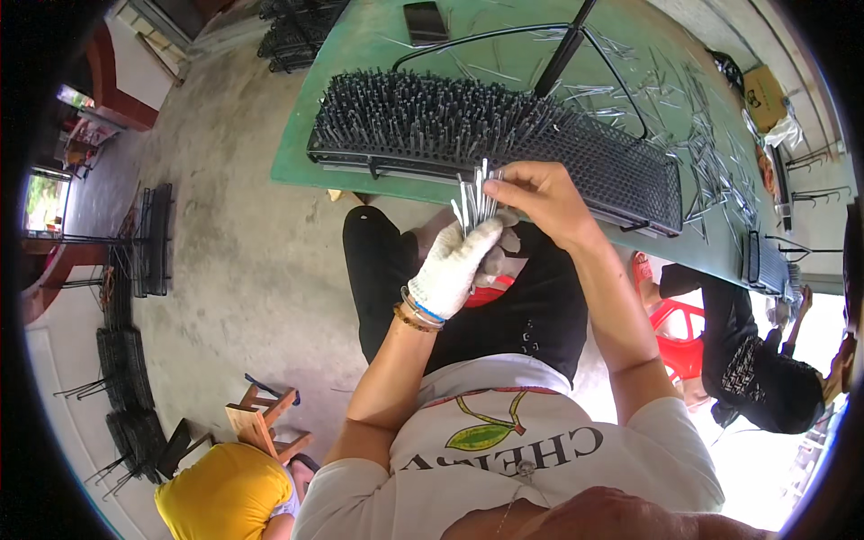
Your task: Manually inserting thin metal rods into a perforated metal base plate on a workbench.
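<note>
My left hand (454,265), in a white knit glove, is closed round a bundle of thin silvery metal rods (480,200) that stand up out of the fist. My bare right hand (544,198) meets the bundle's upper ends, thumb and fingers pinched on a rod there. Just beyond both hands, a long black mesh rack (621,175) lies along the table's near edge. Dense upright rods (414,112) fill its left and middle part; bare mesh holes show toward its right end.
Loose rods (711,171) lie scattered over the green table (495,54), with a dark phone (426,22) at the far left. A black rack handle (562,58) rises behind the mesh. At right a person (765,378) sits by another rack; a yellow-shirted person (225,490) is at lower left. Black racks (126,369) line the left wall.
</note>
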Available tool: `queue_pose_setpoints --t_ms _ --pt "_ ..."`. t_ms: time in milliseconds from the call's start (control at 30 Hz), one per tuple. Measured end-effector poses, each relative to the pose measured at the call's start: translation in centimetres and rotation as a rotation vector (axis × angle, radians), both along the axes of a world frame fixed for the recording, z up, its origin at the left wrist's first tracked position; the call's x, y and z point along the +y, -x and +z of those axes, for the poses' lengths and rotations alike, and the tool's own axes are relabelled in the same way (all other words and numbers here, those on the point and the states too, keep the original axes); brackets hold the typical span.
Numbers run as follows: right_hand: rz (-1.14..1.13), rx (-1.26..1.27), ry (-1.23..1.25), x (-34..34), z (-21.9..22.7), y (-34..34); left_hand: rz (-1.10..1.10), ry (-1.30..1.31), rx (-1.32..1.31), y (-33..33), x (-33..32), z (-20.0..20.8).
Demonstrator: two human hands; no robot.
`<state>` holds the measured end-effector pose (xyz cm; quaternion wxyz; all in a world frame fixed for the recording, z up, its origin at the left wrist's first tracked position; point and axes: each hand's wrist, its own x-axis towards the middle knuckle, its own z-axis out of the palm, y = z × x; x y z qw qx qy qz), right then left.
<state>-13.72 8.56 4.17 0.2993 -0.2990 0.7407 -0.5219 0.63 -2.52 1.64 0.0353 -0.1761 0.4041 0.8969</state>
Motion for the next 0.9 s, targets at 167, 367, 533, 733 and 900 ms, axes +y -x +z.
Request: queue_pose_setpoints --t_ms 167,367,533,733,900 --pt "-0.259 -0.035 0.244 -0.3 0.6 1.3 0.079 -0.076 -0.044 0.0 -0.2 -1.7" --pt "-0.399 0.362 0.372 -2.3 -0.4 2.4 0.062 0.02 -0.069 0.2 0.3 -1.9" --pt "-0.423 0.48 0.343 -2.7 -1.2 2.8 0.063 0.028 -0.065 0.2 0.2 -1.4" --pt "-0.437 0.381 0.364 -2.9 -1.6 2.7 0.042 0.016 -0.076 0.1 0.2 -1.5" --pt "-0.375 0.425 0.359 -2.7 -2.2 2.7 0.032 -0.018 -0.054 0.1 0.2 -1.7"
